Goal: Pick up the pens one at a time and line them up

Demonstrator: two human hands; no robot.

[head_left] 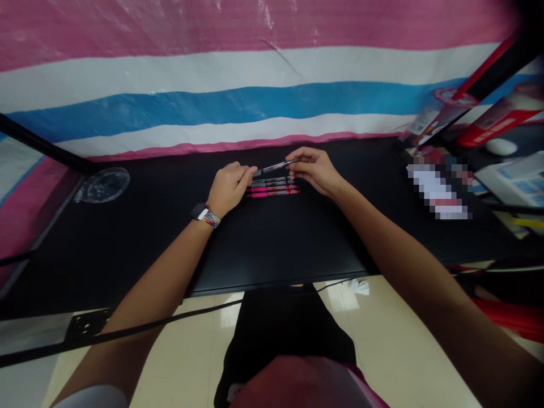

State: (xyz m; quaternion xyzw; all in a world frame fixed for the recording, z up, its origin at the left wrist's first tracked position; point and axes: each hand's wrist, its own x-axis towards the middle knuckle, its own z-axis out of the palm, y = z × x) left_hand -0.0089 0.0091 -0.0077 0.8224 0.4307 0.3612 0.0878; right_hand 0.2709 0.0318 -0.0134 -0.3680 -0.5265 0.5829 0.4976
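One dark pen point(274, 168) is held between my two hands, slightly tilted with its right end higher. My left hand point(230, 185) is closed on its left end, with a watch on that wrist. At the other end, the fingertips of my right hand point(313, 169) pinch the pen's tip. Just below it, several pens lie side by side on the black table point(272, 243): grey and black ones point(272, 182) at the back, pink-red ones point(274, 193) nearest me. My left hand hides their left ends.
A round clear plastic lid point(104, 185) lies at the table's left. At the right stand a clear cup point(425, 122) and a red bottle point(497, 122), near a white egg-shaped item point(501, 147) and a white box point(516, 178). A striped sheet point(255, 105) hangs behind.
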